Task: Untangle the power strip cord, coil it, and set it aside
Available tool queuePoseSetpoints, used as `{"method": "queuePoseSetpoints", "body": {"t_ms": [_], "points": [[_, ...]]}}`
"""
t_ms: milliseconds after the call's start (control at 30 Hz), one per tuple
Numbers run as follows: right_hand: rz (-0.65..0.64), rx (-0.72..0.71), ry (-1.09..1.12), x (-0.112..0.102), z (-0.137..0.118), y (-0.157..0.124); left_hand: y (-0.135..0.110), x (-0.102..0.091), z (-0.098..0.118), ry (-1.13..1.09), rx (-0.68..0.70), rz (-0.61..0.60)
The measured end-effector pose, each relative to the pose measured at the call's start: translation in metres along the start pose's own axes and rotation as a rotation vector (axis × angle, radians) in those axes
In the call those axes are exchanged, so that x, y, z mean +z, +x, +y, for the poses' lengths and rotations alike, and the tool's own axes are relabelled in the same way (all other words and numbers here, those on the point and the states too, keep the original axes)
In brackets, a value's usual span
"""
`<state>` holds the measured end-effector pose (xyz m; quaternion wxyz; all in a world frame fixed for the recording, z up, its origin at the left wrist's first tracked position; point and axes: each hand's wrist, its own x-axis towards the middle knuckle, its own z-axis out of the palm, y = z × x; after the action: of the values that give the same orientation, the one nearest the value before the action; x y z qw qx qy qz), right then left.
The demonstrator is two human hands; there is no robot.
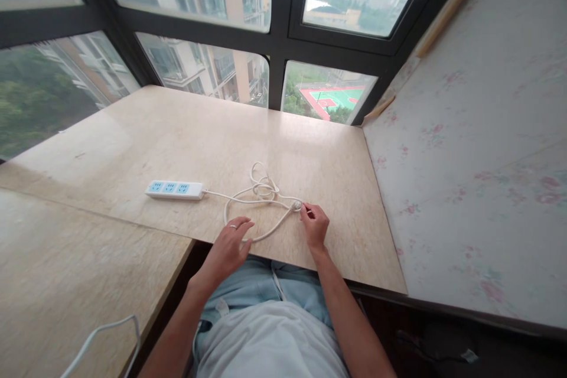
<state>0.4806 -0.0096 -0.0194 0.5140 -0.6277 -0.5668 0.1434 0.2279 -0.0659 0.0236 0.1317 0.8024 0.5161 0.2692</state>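
Note:
A white power strip (175,189) with light-blue socket faces lies flat on the stone-look sill. Its white cord (250,201) runs right into loose, overlapping loops. My right hand (314,223) is closed in a pinch at the cord's right end, beside a small white lump (296,206); whether that is the plug or a knot I cannot tell. On the near side of the big loop rests my left hand (231,243), a ring on one finger. Its thumb and fingers are apart, and the cord passes by the fingertips.
Dark-framed windows (279,41) rise behind the sill (319,147). A flower-patterned wall (469,177) bounds the right side. At lower left, another white cable (104,328) lies on a second stone-look surface (80,260). My lap is against the front edge.

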Motion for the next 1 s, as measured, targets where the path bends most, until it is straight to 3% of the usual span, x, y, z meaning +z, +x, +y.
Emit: {"method": "queuePoseSetpoints", "body": {"t_ms": [200,300,367,433,533,633,700,800,867,1000], "points": [[-0.004,0.02,0.03,-0.002,-0.001,0.001,0.072,0.061,0.058,0.003,-0.086,-0.065],[-0.003,0.039,0.043,-0.002,-0.003,0.001,0.091,0.08,0.067,0.066,-0.153,-0.167],[-0.01,0.08,0.066,-0.001,-0.002,0.002,0.09,0.079,0.063,0.082,-0.175,-0.211],[-0.017,0.127,0.084,0.0,0.0,0.002,0.079,0.067,0.052,0.077,-0.194,-0.194],[-0.026,0.174,0.096,0.001,0.004,0.001,0.052,0.032,0.026,-0.015,-0.203,-0.06],[-0.037,0.187,0.096,0.003,0.008,0.001,0.028,-0.013,-0.001,-0.257,-0.145,0.118],[-0.046,0.183,0.087,0.003,0.009,0.001,0.022,-0.042,-0.013,-0.367,-0.168,0.337],[-0.06,0.166,0.067,0.003,0.008,0.001,0.033,-0.078,-0.02,-0.583,-0.261,0.731],[-0.065,0.155,0.047,0.002,0.006,0.001,0.053,-0.096,-0.02,-0.92,-0.189,0.982],[-0.082,0.135,0.009,-0.001,0.001,0.002,0.103,-0.115,-0.017,-1.453,-0.054,1.036]]}}
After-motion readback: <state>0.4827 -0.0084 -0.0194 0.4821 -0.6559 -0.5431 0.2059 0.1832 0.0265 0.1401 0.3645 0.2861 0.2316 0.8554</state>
